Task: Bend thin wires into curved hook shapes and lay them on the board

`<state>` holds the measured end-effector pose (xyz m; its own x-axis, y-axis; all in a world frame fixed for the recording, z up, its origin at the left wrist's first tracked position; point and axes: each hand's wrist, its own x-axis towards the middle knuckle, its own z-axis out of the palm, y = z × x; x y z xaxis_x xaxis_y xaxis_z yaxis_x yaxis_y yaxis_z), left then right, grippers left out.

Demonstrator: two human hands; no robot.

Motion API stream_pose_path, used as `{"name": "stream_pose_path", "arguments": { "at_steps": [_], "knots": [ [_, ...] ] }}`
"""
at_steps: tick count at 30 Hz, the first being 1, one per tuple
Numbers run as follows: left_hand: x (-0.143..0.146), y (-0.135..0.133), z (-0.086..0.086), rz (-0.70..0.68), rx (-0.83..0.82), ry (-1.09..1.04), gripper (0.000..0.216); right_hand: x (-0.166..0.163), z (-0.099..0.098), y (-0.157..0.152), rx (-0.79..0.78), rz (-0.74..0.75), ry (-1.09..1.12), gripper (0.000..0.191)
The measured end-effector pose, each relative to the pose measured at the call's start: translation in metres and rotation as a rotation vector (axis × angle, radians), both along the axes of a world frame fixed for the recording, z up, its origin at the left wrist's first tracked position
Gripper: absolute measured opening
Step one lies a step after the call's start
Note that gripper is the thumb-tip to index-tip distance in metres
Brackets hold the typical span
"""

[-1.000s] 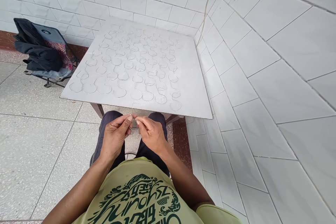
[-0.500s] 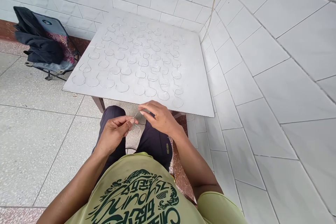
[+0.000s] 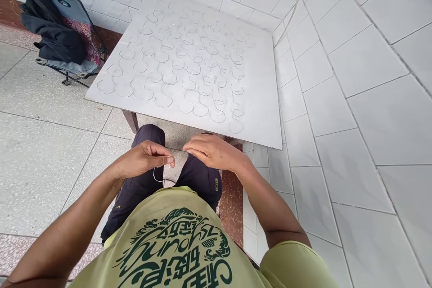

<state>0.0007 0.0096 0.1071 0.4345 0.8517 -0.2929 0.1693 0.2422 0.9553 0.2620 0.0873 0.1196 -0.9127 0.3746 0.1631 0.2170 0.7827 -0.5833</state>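
Observation:
My left hand (image 3: 145,158) and my right hand (image 3: 211,151) are held close together above my knees, just in front of the white board's (image 3: 259,130) near edge. Both pinch a thin metal wire (image 3: 158,176) between thumb and fingers; a curved loop of it hangs below my left fingertips. On the board lie several rows of bent wire hooks (image 3: 189,72), each with a round loop, set out side by side.
The board rests on a low stand against a white tiled wall (image 3: 354,81) on the right. A folding chair with dark clothing (image 3: 56,31) stands on the floor at the far left. A thin cable (image 3: 297,0) runs up the wall behind the board.
The view has shifted down and left. My hands have lowered a little and drawn the wire out sideways between them; the loop now hangs under my left hand.

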Motion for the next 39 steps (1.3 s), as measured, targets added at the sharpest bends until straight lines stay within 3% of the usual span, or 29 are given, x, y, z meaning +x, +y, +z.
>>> {"name": "stream_pose_path", "arguments": {
  "at_steps": [4, 12, 14, 17, 21, 24, 27, 29, 32, 35, 39],
  "knots": [
    [-0.01, 0.009, 0.004, -0.172, -0.017, -0.012, 0.021, 0.001, 0.01, -0.005, 0.043, 0.125, -0.045, 0.029],
    [-0.012, 0.01, 0.021, -0.176, -0.098, -0.127, 0.019, -0.013, 0.038, -0.011, -0.153, 0.459, -0.156, 0.033],
    [-0.012, 0.012, 0.026, -0.217, -0.101, -0.102, 0.016, -0.011, 0.041, -0.007, -0.228, 0.394, -0.164, 0.028],
    [-0.017, 0.012, 0.029, -0.268, -0.079, -0.039, 0.01, 0.001, 0.031, -0.001, -0.419, 0.135, -0.074, 0.022],
    [-0.022, 0.006, 0.021, -0.061, -0.053, -0.06, 0.024, 0.011, -0.007, 0.0, -0.864, -0.149, 0.292, 0.036],
    [-0.017, -0.002, 0.008, 0.049, -0.108, -0.121, 0.033, -0.006, -0.037, -0.013, -1.067, -0.166, 0.481, 0.039],
    [-0.009, -0.007, -0.004, 0.023, -0.153, -0.166, 0.036, -0.031, -0.053, -0.028, -1.104, -0.195, 0.58, 0.036],
    [-0.005, -0.01, -0.009, -0.025, -0.168, -0.168, 0.037, -0.041, -0.058, -0.034, -1.123, -0.242, 0.612, 0.044],
    [-0.006, -0.013, -0.013, -0.048, -0.199, -0.199, 0.038, -0.041, -0.061, -0.035, -1.18, -0.287, 0.625, 0.056],
    [-0.009, -0.016, -0.018, 0.022, -0.22, -0.267, 0.038, -0.035, -0.062, -0.034, -1.204, -0.249, 0.706, 0.061],
    [-0.008, -0.021, -0.025, 0.086, -0.229, -0.322, 0.035, -0.036, -0.059, -0.037, -1.127, -0.308, 0.739, 0.047]
  ]
}}
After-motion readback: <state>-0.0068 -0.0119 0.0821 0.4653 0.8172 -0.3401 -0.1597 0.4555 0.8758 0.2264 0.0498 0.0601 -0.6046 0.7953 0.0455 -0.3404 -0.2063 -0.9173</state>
